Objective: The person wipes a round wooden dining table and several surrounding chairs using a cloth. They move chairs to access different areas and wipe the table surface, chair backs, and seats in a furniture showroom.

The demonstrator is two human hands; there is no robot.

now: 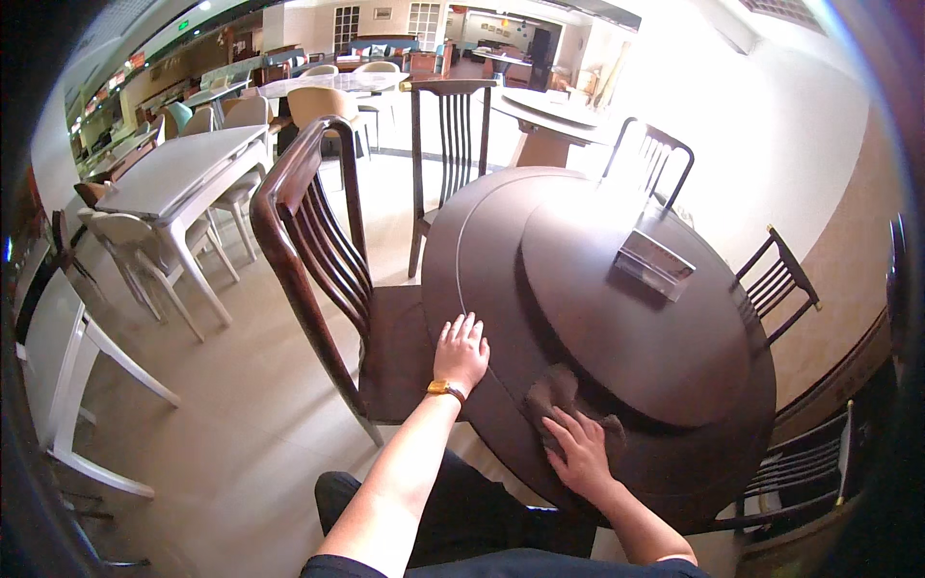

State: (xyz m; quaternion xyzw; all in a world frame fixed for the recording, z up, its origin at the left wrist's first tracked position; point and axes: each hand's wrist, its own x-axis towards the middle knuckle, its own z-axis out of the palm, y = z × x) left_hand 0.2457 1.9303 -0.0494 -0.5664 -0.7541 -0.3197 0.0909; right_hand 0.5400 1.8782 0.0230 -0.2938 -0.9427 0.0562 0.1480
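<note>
A round dark wood dining table (498,303) stands before me, with a raised round turntable (650,354) on top. My left hand (461,352), with a gold watch at the wrist, rests flat at the table's left edge, fingers pointing away from me. Near the close edge, my right hand (578,448) lies with spread fingers on a crumpled brown cloth (553,396), pressing it on the tabletop below the turntable. Whether any cloth is pinched between the fingers cannot be told. A clear acrylic sign holder (655,264) with writing stands on the turntable.
Dark wood chairs surround the table: one (311,238) close on the left, one (452,137) behind it, others (780,282) at the right. A white table (181,173) with pale chairs is farther left. Another white table's corner (61,347) shows at the left rim.
</note>
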